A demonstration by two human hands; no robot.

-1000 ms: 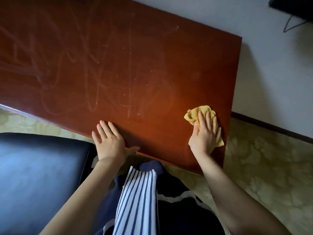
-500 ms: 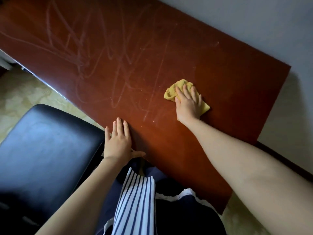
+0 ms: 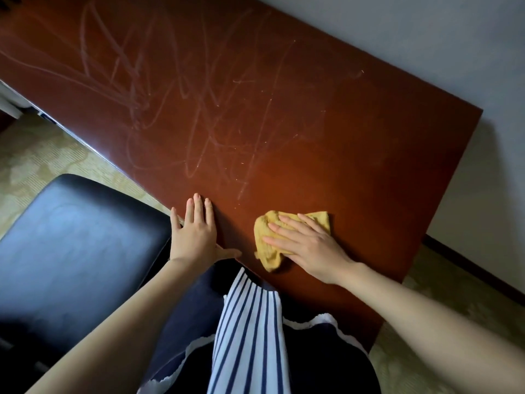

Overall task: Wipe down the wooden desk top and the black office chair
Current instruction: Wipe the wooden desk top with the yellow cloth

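I see my right grip (image 3: 309, 245) spread flat, fingers straight, pressing the yellow cloth (image 3: 270, 258) onto the wooden bench (image 3: 312, 123) near its front edge. My left grip (image 3: 196, 234) lies flat with straight fingers on that edge, just beside the cloth, apart from it. The black chair (image 3: 71, 237) stands left of me, beside the bench; pale smears streak the top
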